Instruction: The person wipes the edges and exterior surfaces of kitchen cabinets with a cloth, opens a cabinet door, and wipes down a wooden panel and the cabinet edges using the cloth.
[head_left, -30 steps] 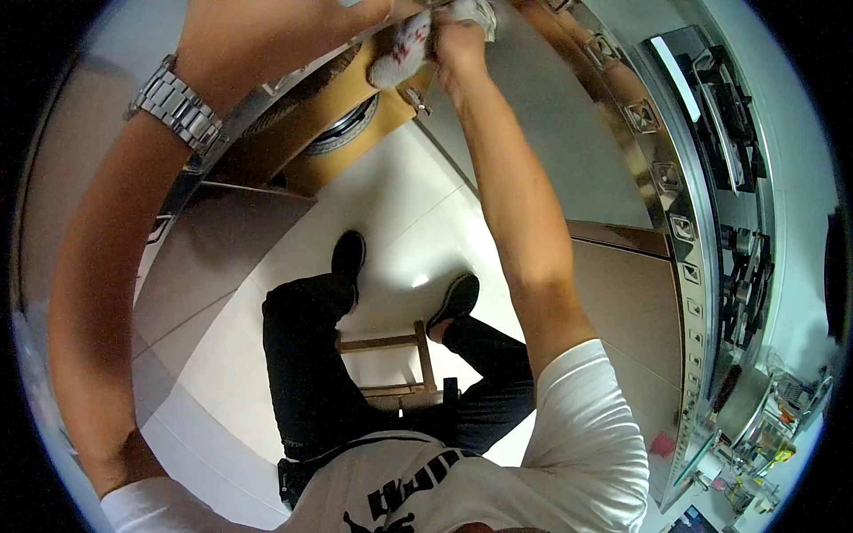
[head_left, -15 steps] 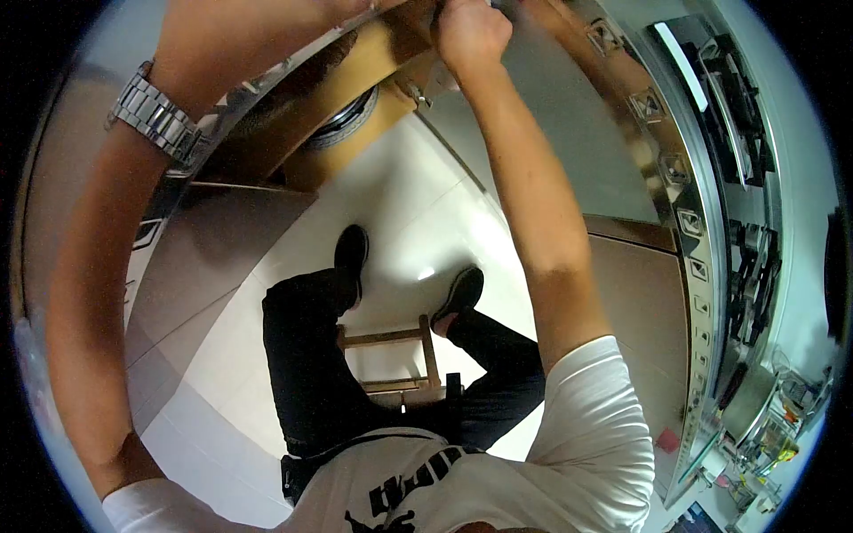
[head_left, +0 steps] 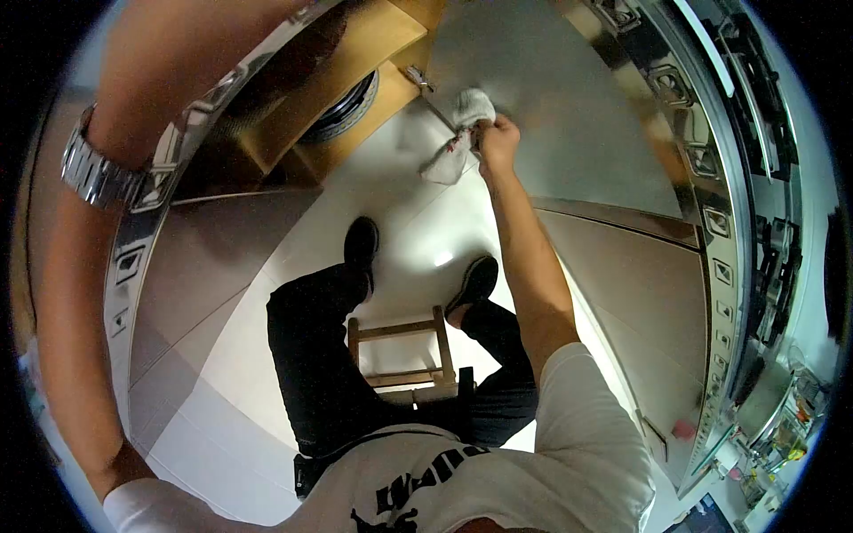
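My right hand [head_left: 499, 142] is closed around a bunched white cloth [head_left: 474, 108] with reddish marks. Part of the cloth hangs down beside the hand, close to the edge of a grey cabinet door [head_left: 569, 115] that stands open. My left forearm, wearing a metal-band watch [head_left: 93, 169], reaches up past the counter edge, and the left hand lies beyond the top of the view. To the left of the cloth, the open cabinet [head_left: 378, 44] shows a light wooden interior. Inside it sits a round dark item with a pale rim [head_left: 342, 115].
My legs straddle a small wooden stool [head_left: 397, 330] on the pale tiled floor [head_left: 404, 249]. A metal hinge [head_left: 418, 78] sticks out at the cabinet's side. Closed cabinet panels [head_left: 213, 275] flank me. At the right, a counter carries a pot [head_left: 766, 404] and several small containers.
My right hand has come down from the top edge, and the white cloth in it now shows. The left forearm has shifted slightly left; its hand stays out of view.
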A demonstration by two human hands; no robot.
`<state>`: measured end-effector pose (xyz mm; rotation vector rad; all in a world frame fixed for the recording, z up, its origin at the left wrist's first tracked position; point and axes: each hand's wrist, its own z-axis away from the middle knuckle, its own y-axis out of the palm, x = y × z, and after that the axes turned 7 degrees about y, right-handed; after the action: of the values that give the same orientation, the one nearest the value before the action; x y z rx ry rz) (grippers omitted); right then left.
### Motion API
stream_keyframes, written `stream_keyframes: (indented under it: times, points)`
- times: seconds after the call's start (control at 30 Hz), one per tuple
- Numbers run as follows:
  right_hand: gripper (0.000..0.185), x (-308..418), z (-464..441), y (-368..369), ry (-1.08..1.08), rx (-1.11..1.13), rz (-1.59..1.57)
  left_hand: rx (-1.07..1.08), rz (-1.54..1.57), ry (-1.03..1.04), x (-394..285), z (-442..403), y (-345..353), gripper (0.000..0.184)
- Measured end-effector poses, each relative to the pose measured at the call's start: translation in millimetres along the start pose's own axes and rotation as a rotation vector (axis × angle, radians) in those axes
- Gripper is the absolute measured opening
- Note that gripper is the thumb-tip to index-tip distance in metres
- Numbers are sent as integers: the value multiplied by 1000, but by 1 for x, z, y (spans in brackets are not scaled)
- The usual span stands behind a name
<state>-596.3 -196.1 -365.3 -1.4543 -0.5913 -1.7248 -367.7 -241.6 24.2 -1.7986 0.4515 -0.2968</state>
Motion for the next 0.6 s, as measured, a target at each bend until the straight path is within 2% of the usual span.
stream_keyframes:
  times: [0.03, 0.07, 0.1, 0.13, 0.17, 0.2, 0.27, 0.33, 0.37, 0.43, 0.53, 0.6]
  points:
    - [10, -4, 7, -5, 217, -31, -197, 59, 57, -57, -4, 1, 0, 35]
    - [10, -7, 10, -7, 432, -61, -395, -69, -64, 22, -5, 7, 10, 34]
    - [10, -15, 6, -5, 437, -66, -400, -129, -122, 66, -3, 7, 14, 33]
    - [8, -24, 2, -3, 491, -79, -560, -191, -182, 107, 0, 6, 19, 33]
    - [7, -32, -3, 0, 541, -90, -720, -80, -157, 57, 6, 1, 23, 29]
    - [8, -22, -2, 5, 629, -129, -680, 32, -132, 6, 15, -5, 27, 28]
    - [9, -23, -10, 17, 614, -88, -787, 255, -88, -99, 34, -16, 33, 35]
    - [12, -15, -10, 31, 558, 11, -906, 368, -69, -149, 52, -15, 38, 42]
    - [13, -21, -16, 38, 597, -23, -875, 206, -14, -63, 60, -11, 42, 46]
    - [13, -27, -25, 48, 631, 7, -903, 38, 54, 37, 69, -10, 49, 54]
    - [11, -24, -22, 41, 603, -42, -992, 14, -46, 17, 71, -12, 48, 56]
    - [12, -15, -8, 23, 582, -80, -1064, 135, -113, -11, 65, -16, 43, 59]
